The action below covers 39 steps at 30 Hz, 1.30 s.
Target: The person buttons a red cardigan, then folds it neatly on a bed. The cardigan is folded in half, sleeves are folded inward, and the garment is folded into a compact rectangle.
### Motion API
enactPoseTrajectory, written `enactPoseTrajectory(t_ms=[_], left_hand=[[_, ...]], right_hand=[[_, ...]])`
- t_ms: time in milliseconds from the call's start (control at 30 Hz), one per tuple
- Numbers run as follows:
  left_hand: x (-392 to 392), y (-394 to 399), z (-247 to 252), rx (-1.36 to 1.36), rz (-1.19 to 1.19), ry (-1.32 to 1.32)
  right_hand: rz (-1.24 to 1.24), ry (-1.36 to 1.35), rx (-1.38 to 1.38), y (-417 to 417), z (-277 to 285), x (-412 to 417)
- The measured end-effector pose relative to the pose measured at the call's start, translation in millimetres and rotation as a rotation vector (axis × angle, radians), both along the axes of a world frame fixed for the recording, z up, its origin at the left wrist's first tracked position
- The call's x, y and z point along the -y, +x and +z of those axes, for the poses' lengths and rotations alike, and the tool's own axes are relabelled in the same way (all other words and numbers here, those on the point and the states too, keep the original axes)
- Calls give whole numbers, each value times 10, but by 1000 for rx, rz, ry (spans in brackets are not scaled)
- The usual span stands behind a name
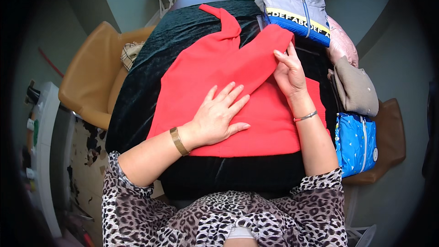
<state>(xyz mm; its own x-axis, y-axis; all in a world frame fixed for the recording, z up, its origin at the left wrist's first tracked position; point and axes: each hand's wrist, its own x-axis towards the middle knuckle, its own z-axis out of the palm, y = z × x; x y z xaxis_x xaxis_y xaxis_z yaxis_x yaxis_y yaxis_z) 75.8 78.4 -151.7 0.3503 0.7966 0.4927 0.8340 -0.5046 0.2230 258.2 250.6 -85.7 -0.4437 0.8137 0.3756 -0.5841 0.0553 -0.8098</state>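
Note:
A red knitted sweater [202,72] lies spread on a dark green velvet cloth, its ribbed hem at the right. One sleeve is laid diagonally across the body; the other sticks out past the far side, bent near its end. My left hand [219,118] rests palm down on the sweater, fingers apart, gripping nothing. At the upper right, my right hand [291,72] holds the edge of the folded sleeve near its end, thumb in front and some fingers hidden behind the fabric.
The velvet cloth [137,103] covers the table. Along the right sit a folded grey-and-blue zip jacket [291,3], a pink garment [343,46], a beige garment [356,85] and a blue patterned jacket [353,144]. Tan chairs [85,72] stand left, right and behind.

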Motion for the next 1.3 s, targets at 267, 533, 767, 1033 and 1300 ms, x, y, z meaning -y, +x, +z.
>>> enactPoseTrajectory(t_ms=[267, 533, 767, 1033, 1300], left_hand=[[-295, -350, -65, 277, 265, 38], [-415, -830, -51, 663, 306, 14], [-286, -924, 166, 653, 133, -340], [-400, -995, 71, 603, 112, -432], [-409, -1028, 32, 594, 32, -485]], right_hand=[[-30, -300, -106, 436, -108, -385], [74, -18, -92, 354, 409, 2], [140, 85, -14, 718, 627, -4], [228, 227, 158, 1284, 546, 80], [-12, 341, 865, 2068, 373, 426]])
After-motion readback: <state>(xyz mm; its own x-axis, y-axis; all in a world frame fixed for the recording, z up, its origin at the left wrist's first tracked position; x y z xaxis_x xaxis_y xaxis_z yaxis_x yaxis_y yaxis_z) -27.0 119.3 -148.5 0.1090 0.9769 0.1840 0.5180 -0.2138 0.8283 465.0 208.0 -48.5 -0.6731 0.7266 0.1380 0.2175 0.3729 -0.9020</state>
